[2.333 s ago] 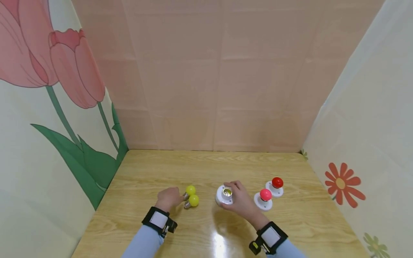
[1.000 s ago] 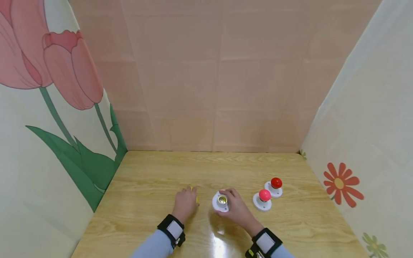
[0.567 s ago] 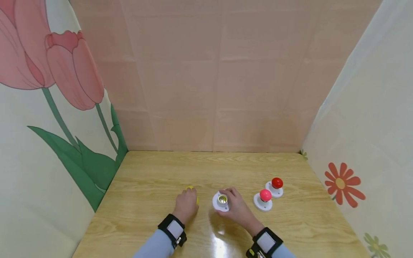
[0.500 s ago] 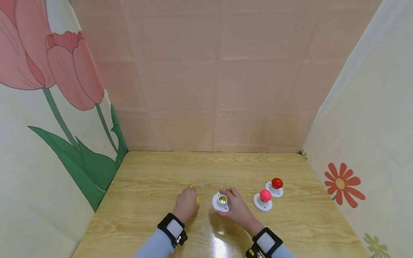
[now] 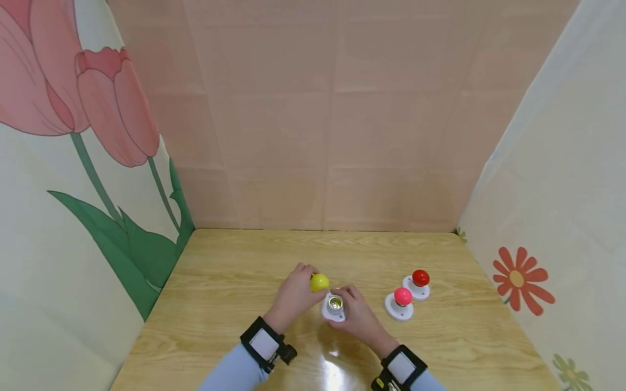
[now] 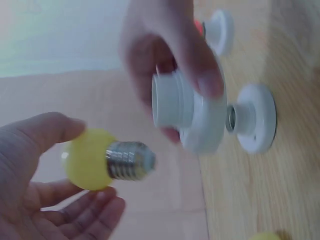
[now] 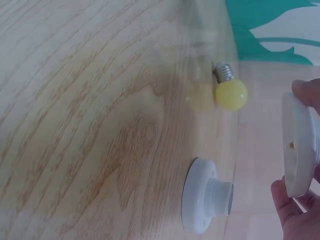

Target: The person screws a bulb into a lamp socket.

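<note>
The yellow bulb (image 5: pixel 320 282) is in my left hand (image 5: pixel 293 293), up above the table (image 5: pixel 220 255), about midway between its left and right edges. My thumb and fingers pinch it by the globe, and its metal screw end is bare, facing the raised holder (image 5: pixel 335 312). My right hand (image 5: pixel 359 315) grips that white holder by its base, lifted clear of the table, with its mouth unfilled. My hands are close together, yet bulb and holder don't touch, so nothing is screwed in here so far.

Beneath them, a second holder (image 6: pixel 256 120) stands upright on the table with its mouth vacant, and another yellow bulb (image 7: pixel 231 95) lies on its side; my hands hide both from the head view.

Farther out, toward the table's right edge, the pink bulb (image 5: pixel 403 296) sits in its own white holder, and the red bulb (image 5: pixel 420 278) sits in another just behind it, nearer the far right corner. Those two pairs look finished. I judge the fitting about half done: two yellow bulbs and two holders are left to join. Past the far edge hangs a plain pinkish backdrop (image 5: pixel 274 119).
</note>
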A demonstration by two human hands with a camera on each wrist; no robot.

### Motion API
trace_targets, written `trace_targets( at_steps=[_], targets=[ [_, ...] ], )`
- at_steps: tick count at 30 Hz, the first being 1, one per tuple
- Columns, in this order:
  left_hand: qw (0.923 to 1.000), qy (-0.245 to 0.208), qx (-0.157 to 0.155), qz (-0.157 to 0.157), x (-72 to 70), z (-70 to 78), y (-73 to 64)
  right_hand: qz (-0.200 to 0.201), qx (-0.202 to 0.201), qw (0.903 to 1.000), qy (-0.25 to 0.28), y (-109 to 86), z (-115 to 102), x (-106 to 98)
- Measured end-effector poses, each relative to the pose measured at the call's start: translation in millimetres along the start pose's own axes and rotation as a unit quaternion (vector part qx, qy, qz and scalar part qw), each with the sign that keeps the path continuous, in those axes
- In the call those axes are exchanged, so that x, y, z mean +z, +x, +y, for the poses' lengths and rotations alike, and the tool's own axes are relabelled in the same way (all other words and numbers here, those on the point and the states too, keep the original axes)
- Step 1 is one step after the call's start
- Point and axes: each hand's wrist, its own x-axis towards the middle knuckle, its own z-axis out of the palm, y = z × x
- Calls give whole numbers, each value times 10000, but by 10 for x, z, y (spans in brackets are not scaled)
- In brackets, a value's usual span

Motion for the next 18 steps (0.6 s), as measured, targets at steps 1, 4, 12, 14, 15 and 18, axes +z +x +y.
trace_targets(
  at_steps=[1,4,12,14,15,18],
  targets=[
    [9996,-250,89,36,-1,42,-10,-10,11,10000,-3,5,-7,-3],
    [9960,-789,402,151,33,130,-35,14,-1,10000,-24,20,-25,-11],
    [9939,-804,725,185,196,170,-64,115,-176,9997,137,27,-52,-35],
    [9951,-712,675,120,199,187,-76,87,-164,9997,187,25,-48,-38],
    [9956,-643,676,108,199,194,-80,59,-146,9997,207,23,-46,-39],
    [9963,-530,669,55,206,202,-86,-17,-78,9998,201,17,-34,-40]
  ],
)
